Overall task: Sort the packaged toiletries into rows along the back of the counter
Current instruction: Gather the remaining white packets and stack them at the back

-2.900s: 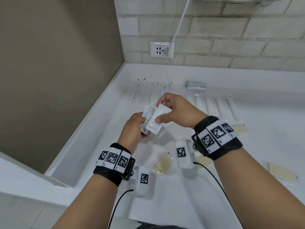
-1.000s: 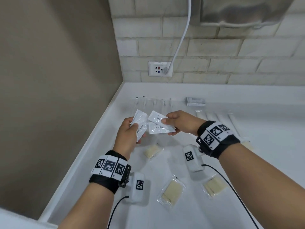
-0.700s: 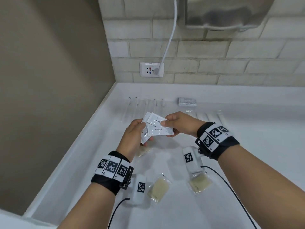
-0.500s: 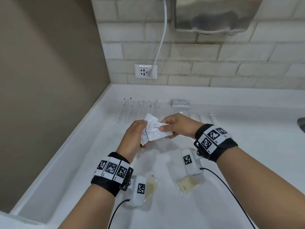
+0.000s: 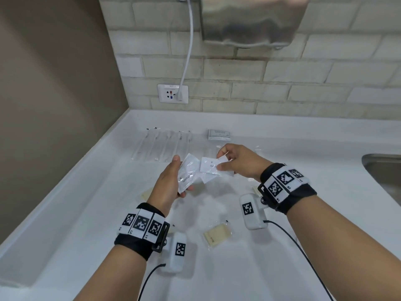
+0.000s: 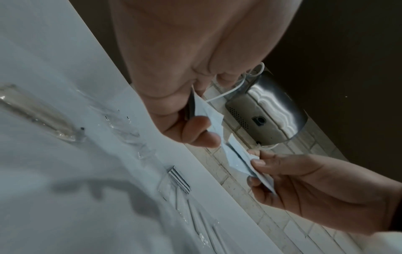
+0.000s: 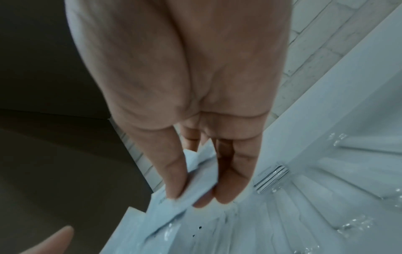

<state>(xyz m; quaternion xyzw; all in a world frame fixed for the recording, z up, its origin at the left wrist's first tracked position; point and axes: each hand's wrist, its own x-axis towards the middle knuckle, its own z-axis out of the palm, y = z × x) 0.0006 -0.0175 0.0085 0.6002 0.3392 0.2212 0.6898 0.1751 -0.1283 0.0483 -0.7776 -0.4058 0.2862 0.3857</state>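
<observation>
Above the white counter (image 5: 282, 268) my left hand (image 5: 171, 181) holds a white toothpaste sachet (image 5: 188, 173) between thumb and fingers. My right hand (image 5: 236, 161) pinches two or three more white sachets (image 5: 209, 167), thumb on top and fingers beneath, also seen in the right wrist view (image 7: 195, 173). The two bunches of sachets nearly touch. In the left wrist view the left-hand sachet (image 6: 208, 110) pokes out beside the thumb. At the counter's back lie a row of clear-wrapped toothbrushes (image 5: 162, 144) and a small stack of flat white packets (image 5: 219, 135).
Yellowish soap-like packets lie loose on the counter: one in the middle front (image 5: 218, 234), one left behind my left hand (image 5: 146, 194). A steel sink rim (image 5: 384, 170) is at the right. A hand dryer (image 5: 251, 20) and a wall socket (image 5: 173, 93) are on the brick wall.
My hands drew apart a little: the left now keeps one sachet separate from the bunch in the right. The view tilted upward, showing more wall and the sink.
</observation>
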